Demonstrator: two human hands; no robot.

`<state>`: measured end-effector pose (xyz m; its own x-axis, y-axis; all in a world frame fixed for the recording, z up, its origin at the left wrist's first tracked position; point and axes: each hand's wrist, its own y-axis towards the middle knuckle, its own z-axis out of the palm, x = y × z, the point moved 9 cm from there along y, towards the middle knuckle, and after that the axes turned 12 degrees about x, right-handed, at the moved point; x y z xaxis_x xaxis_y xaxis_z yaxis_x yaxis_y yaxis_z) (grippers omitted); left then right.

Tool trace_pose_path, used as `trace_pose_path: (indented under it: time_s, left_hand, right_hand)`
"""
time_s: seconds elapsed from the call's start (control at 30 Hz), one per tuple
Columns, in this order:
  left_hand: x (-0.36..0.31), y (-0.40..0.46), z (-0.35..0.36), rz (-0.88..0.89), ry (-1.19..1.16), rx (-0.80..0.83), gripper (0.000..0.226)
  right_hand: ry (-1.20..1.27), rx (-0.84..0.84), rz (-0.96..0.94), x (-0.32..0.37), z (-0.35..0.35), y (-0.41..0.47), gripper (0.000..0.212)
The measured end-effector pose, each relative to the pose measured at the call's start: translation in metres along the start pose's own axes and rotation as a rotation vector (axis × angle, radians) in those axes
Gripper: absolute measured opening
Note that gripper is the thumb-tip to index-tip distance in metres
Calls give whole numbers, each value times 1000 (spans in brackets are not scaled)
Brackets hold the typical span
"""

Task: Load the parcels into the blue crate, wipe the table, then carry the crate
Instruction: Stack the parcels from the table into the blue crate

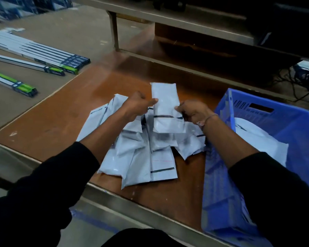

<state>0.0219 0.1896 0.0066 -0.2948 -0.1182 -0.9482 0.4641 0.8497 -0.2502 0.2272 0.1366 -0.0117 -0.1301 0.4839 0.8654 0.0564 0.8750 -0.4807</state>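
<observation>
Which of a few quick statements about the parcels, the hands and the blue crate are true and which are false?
1. Both hands hold one white plastic parcel above the pile. True: left hand and right hand pinch its edges.
2. The blue plastic crate is empty. False: a white parcel already lies inside.
3. The crate stands to the right of the parcel pile. True.
4. The brown wooden table has been cleared of parcels. False: a heap remains.
5. Long boxes with green ends lie inside the crate. False: they lie on the far left surface.
</observation>
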Motion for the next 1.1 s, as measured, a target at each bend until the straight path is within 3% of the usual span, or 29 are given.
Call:
trace_pose_path:
  time_s: [0.1,0.23,0.4,0.57,0.7,0.8,0.93,1.0,1.1]
  left_hand:
    - [1,2,18,-56,-137,143,42]
    - [-6,4,4,-22,-49,41,37]
    - [-8,3,-30,34,-13,-64,37]
    - [-3,-8,-35,11,54,-36,28]
    - [1,-14,-35,5,137,-31,29]
    - [1,-16,-33,11,154,-47,36]
    - [1,-15,-21,-8,94,-61,41]
    - [0,-15,-12,-15,47,-64,39]
    - [-4,-16,8,-35,-73,-36,26]
  right_hand:
    - [62,19,-19,7,3,-1,25]
    - [100,-22,31,-5,2,6,19]
    - [-260,-225,37,-27,2,19,25]
    - [-499,-269,60,-34,24,22,40]
    - [-299,-195,84,-40,21,34,20]
    - [-271,-359,4,-24,-13,26,11]
    - [-388,-562,-125,25,-63,-23,20]
    - [-177,-492,-210,39,-80,-39,27]
    - [88,-267,-290,49,-76,-49,13]
